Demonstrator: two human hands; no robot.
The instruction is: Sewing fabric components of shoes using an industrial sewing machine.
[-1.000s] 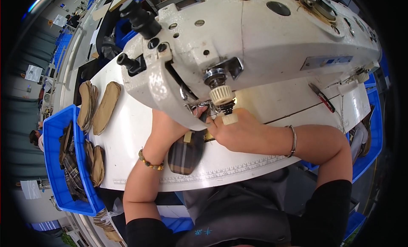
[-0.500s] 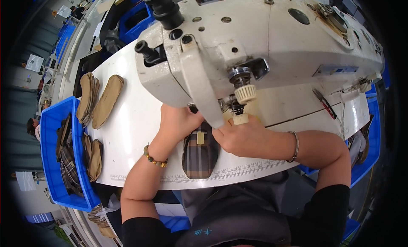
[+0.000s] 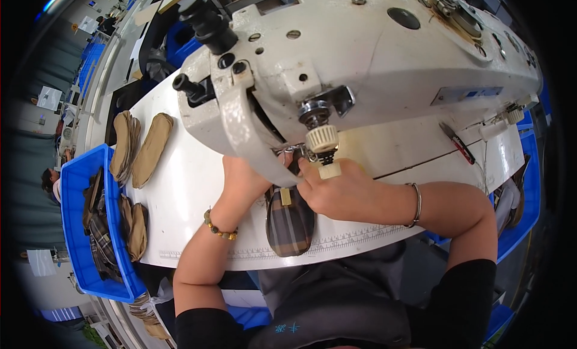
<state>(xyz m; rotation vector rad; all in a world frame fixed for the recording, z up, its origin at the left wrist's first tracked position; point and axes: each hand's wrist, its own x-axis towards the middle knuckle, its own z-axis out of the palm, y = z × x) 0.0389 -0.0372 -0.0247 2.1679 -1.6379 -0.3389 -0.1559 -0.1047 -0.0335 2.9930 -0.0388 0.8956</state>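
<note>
A dark plaid fabric shoe upper (image 3: 291,229) with a rounded end and a small tan tab (image 3: 285,196) lies on the white table under the head of the sewing machine (image 3: 372,66). My left hand (image 3: 245,179) grips its left side, its fingertips partly hidden behind the machine's curved white lever (image 3: 249,130). On the other side my right hand (image 3: 339,191) is closed on the upper's edge, with the fingers close to the needle area. The tension knobs (image 3: 323,139) cover part of that hand. The upper's far end is hidden beneath the machine.
Tan sole-shaped pieces (image 3: 152,149) lie at the table's left, beside a blue bin (image 3: 90,229) holding plaid pieces. Red-handled snips (image 3: 460,143) rest to the right. Another blue bin (image 3: 529,211) stands at the right edge. A printed ruler (image 3: 354,236) follows the near table edge.
The view has shifted slightly, so the machine appears farther left. The upper has turned slightly and sits a little farther right in view. Both hands keep their hold on it.
</note>
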